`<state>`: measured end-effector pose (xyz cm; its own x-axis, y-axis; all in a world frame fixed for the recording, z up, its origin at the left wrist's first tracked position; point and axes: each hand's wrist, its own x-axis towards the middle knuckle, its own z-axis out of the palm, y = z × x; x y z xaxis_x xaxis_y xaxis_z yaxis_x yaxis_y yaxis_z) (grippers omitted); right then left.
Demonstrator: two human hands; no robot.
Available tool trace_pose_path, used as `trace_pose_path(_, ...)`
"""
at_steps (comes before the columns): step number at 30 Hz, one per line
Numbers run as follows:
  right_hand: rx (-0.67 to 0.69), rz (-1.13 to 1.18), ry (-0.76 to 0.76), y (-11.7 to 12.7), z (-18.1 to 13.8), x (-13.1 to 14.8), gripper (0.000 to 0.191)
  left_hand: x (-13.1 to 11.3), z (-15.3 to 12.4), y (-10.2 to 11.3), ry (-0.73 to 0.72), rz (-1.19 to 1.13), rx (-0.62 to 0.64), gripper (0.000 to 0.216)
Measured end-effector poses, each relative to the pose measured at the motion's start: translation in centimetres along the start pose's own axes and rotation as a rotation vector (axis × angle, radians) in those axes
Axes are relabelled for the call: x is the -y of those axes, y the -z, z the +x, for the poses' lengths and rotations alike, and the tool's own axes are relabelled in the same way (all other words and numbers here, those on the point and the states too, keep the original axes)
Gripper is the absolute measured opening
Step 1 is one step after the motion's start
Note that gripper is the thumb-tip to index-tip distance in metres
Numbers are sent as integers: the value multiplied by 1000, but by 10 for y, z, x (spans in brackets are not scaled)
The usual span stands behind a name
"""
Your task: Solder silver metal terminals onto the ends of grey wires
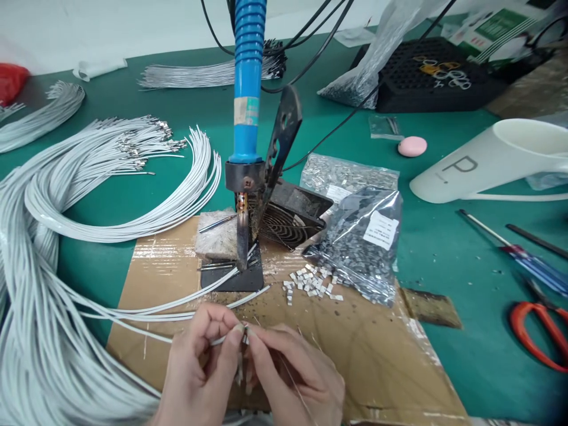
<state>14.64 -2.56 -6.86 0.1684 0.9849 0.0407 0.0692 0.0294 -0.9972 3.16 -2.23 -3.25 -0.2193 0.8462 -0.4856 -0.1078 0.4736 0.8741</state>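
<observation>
My left hand (206,361) is closed, with thumb and forefinger pinching the end of a white wire (151,336) that comes in from the left. Against its fingertips, my right hand (295,370) is pinched shut too. Something tiny and pale sits where the fingertips meet, mostly hidden. A thin metallic strand (295,381) runs across the right hand. Just beyond the hands, a blue-handled soldering iron (247,142) points tip down, with more white wire ends near its tip. Small silvery-white blocks (313,283) lie loose on the cardboard (377,361).
A large bundle of white wires (39,284) fills the left. Behind the iron is a black fan-like unit (288,219). Plastic bags of small parts (355,248) stand right of it. Farther right are a white jug (483,160), a screwdriver (519,254) and red-handled scissors (532,331).
</observation>
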Motion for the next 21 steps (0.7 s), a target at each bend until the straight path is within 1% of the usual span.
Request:
trace_pose_path(2, 58, -67, 107, 9, 4, -2, 22, -5, 2, 1, 15, -3, -3, 55)
trace_pose_path(5, 195, -156, 250, 26, 15, -3, 25, -10, 6, 5, 47, 11, 32, 52)
trace_pose_path(6, 257, -166, 278, 31, 19, -3, 25, -11, 6, 6, 60, 19, 47, 50)
trace_pose_path(7, 301, -162, 265, 35, 22, -2, 23, -12, 7, 7, 68, 28, 57, 48)
trace_pose_path(8, 318, -140, 220, 37, 25, -1, 22, -12, 7, 7, 70, 36, 61, 47)
trace_pose_path(9, 307, -105, 148, 38, 26, -1, 21, -13, 7, 7, 69, 40, 60, 46)
trace_pose_path(13, 148, 105, -169, 31, 23, 2, 15, -16, 8, 7, 74, 25, 45, 47)
trace_pose_path(15, 143, 192, -276, 27, 21, 3, 11, -16, 9, 7, 78, 21, 45, 49)
trace_pose_path(18, 156, 245, -362, 20, 19, 5, 8, -17, 10, 6, 74, 9, 42, 54)
trace_pose_path(21, 111, 255, -406, 14, 17, 7, 7, -17, 9, 5, 67, -17, 34, 57)
